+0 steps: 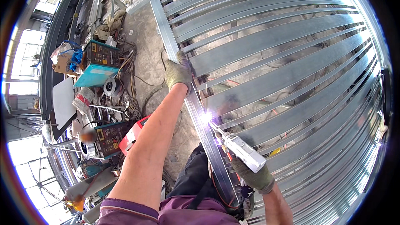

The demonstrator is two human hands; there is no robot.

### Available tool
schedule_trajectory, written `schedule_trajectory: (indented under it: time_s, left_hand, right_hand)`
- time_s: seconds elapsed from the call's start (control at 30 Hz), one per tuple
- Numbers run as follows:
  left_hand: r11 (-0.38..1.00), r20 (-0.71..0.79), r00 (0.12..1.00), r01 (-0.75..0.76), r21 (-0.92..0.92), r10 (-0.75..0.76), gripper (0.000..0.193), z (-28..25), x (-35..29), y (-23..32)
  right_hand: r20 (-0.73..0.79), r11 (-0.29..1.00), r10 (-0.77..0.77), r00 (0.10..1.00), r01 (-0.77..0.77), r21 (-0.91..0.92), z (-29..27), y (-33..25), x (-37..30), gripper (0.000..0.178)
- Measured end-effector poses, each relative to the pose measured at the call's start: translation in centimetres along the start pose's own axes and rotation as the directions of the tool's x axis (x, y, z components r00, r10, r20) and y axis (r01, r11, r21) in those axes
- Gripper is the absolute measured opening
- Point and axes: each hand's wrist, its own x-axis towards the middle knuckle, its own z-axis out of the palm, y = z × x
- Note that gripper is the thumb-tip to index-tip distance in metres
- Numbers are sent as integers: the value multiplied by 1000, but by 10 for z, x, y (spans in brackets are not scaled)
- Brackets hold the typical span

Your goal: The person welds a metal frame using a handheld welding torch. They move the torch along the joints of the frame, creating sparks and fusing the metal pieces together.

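My left hand (pixel 178 73), in a dirty greenish work glove, is wrapped round the edge rail (pixel 161 21) of a large metal frame. The grip sits a little above the weld spot. In my gloved right hand (pixel 252 176) is a white, boxy welding gun (pixel 243 152). Its nozzle points up and left at the rail, where a bright violet-white arc (pixel 206 117) glares at the joint with a slat (pixel 250 89). The glare hides the joint itself. A dark, sooty patch shows on the slat beside the arc.
On the left stand a teal welding machine (pixel 96 64), a second machine (pixel 110 138), a red box (pixel 132 135) and a wire spool (pixel 111 86). Cables (pixel 131 64) trail across the concrete floor (pixel 143 37). Parallel slats fill the right side, with hoses showing beneath.
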Motion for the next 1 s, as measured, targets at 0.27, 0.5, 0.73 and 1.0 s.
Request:
schedule_trajectory:
  time_s: [0.27, 0.5, 0.73, 1.0]
  left_hand:
    - [998, 54, 998, 45, -42, -43, 80, -2, 2, 0]
    - [1000, -28, 1000, 5, 0, -5, 77, 2, 2, -2]
    - [1000, -9, 1000, 8, -24, -8, 76, 4, 3, -3]
    - [1000, -37, 999, -9, -13, 9, 74, 9, 10, -9]
  right_hand:
    - [22, 1000, -22, 1000, 22, 19, 0, 1, -1, 38]
    - [-10, 999, -53, 999, 53, 10, 2, 1, -2, 38]
    - [-40, 992, -102, 994, 98, -82, 2, 2, -4, 36]
    - [-46, 989, -125, 991, 121, -84, 4, 3, -3, 36]
